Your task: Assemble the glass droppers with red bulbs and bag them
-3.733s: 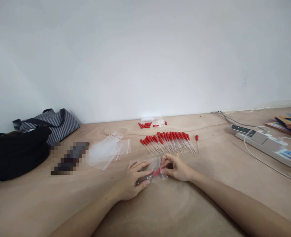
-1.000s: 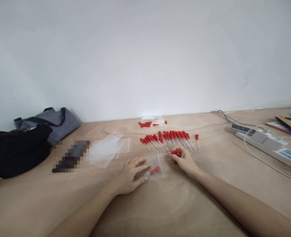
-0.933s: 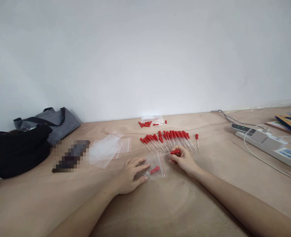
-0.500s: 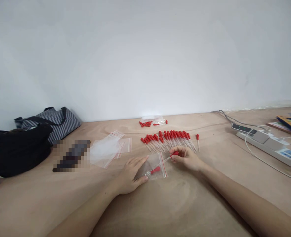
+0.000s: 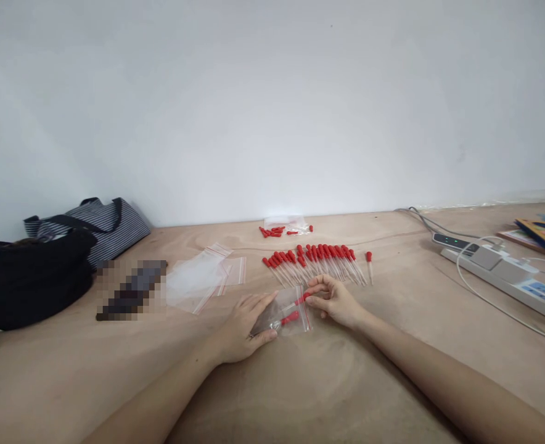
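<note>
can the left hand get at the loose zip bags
Likely yes: nothing visible lies between the left hand and the loose zip bags, though it must leave the clear bag it rests on.

A way lies open across the table (image 5: 406, 271) right of the frame's centre, between the lone dropper (image 5: 369, 256) and the power strip (image 5: 508, 285), while the row of droppers (image 5: 319, 251) blocks the middle and the black bag (image 5: 36, 277) the far left.

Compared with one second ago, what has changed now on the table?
The right hand moved left, sliding a red-bulbed dropper further into the clear bag. The left hand stayed at the bag, but its fingers opened away from its thumb. The row of droppers lies unchanged.
</note>
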